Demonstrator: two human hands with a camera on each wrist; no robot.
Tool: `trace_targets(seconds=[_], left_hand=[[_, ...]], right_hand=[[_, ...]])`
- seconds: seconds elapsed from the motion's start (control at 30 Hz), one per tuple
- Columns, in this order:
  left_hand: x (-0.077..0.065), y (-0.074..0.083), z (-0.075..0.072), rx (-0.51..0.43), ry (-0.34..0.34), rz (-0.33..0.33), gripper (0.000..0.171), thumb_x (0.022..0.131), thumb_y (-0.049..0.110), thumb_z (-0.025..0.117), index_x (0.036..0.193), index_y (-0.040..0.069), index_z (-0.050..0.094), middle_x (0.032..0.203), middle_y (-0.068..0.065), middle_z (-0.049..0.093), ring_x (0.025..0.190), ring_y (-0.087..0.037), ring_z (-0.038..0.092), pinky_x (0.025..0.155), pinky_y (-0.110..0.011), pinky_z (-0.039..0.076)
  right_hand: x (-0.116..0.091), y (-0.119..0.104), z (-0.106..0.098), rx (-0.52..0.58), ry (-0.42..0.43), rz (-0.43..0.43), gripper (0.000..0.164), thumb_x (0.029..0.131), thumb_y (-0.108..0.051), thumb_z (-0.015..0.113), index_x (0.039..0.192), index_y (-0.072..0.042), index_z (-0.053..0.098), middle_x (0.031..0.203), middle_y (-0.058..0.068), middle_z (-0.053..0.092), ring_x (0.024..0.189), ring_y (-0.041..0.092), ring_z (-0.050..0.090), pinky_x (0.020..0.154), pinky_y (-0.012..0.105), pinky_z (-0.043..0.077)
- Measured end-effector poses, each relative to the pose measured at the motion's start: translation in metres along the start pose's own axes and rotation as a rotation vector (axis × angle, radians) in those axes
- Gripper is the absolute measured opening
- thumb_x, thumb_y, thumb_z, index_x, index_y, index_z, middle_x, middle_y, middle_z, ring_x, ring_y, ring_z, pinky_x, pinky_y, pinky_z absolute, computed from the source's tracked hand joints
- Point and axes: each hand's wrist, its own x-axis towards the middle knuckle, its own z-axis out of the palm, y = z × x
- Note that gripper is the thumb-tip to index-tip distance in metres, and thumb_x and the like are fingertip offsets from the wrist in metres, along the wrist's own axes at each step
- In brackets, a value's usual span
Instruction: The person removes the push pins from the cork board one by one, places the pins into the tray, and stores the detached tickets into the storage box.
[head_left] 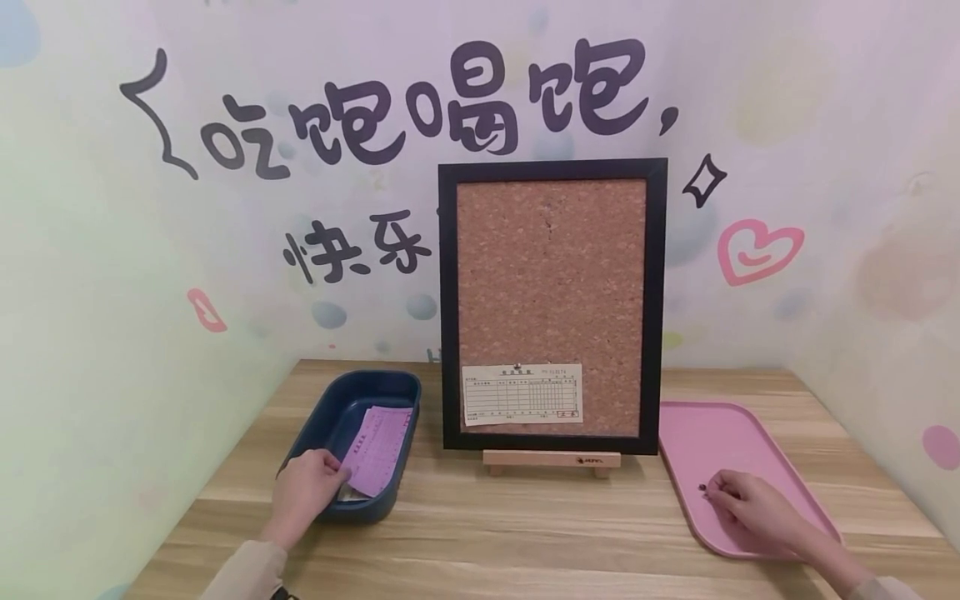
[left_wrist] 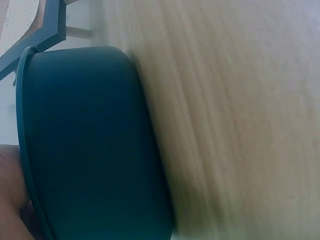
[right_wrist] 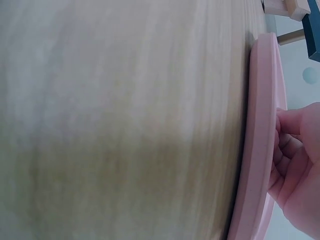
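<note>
In the head view my left hand (head_left: 306, 492) reaches over the near left rim of a dark blue bin (head_left: 330, 408) and pinches the lower left edge of a pink printed slip (head_left: 378, 450). The slip lies tilted inside the bin, over a pale paper at the bottom. My right hand (head_left: 757, 504) is over a pink tray (head_left: 738, 433), fingers curled and thumb toward the index finger. Small dark bits like pins (head_left: 702, 487) show right at its fingertips; I cannot tell whether one is between them.
A black-framed cork board (head_left: 551, 283) stands on a small wooden easel (head_left: 551, 459) between bin and tray. A white printed form (head_left: 522, 395) is fixed at its lower left by a pin (head_left: 517, 367). Behind the wooden table (head_left: 480, 533) is a wall with lettering.
</note>
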Motion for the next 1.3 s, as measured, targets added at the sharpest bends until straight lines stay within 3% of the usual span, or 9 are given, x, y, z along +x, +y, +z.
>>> trace_targets(seconds=[0.17, 0.93, 1.17, 1.3], left_hand=[[0.001, -0.001, -0.001, 0.017, -0.025, 0.006, 0.018, 0.072, 0.018, 0.072, 0.067, 0.003, 0.063, 0.063, -0.005, 0.061, 0.056, -0.018, 0.054, 0.051, -0.036, 0.041], [0.001, -0.003, -0.009, -0.016, -0.021, 0.019, 0.022, 0.070, 0.021, 0.075, 0.067, 0.003, 0.062, 0.060, -0.001, 0.061, 0.056, -0.015, 0.053, 0.049, -0.032, 0.039], [0.005, 0.002, -0.008, -0.002, -0.020, 0.012, 0.023, 0.071, 0.023, 0.074, 0.075, 0.002, 0.064, 0.067, -0.003, 0.064, 0.060, -0.016, 0.057, 0.053, -0.032, 0.043], [0.008, 0.011, -0.008, -0.016, 0.015, 0.027, 0.025, 0.074, 0.024, 0.073, 0.082, 0.002, 0.065, 0.071, -0.004, 0.065, 0.063, -0.018, 0.058, 0.056, -0.035, 0.045]], right_hand=[[0.000, 0.000, 0.000, 0.006, 0.007, -0.012, 0.012, 0.091, -0.008, 0.052, 0.079, -0.007, 0.055, 0.058, -0.010, 0.046, 0.049, -0.003, 0.040, 0.044, 0.021, 0.038], [0.002, 0.003, -0.004, 0.056, 0.001, -0.028, 0.010, 0.089, -0.004, 0.052, 0.081, -0.003, 0.056, 0.059, -0.008, 0.048, 0.050, -0.001, 0.043, 0.044, 0.022, 0.040], [0.005, -0.002, -0.011, 0.018, 0.036, -0.057, 0.010, 0.089, -0.001, 0.050, 0.080, -0.002, 0.055, 0.060, -0.009, 0.048, 0.050, -0.003, 0.041, 0.043, 0.021, 0.039], [0.008, -0.003, -0.017, 0.028, 0.043, -0.080, 0.011, 0.091, -0.001, 0.049, 0.081, -0.001, 0.053, 0.058, -0.008, 0.045, 0.047, -0.003, 0.039, 0.040, 0.021, 0.037]])
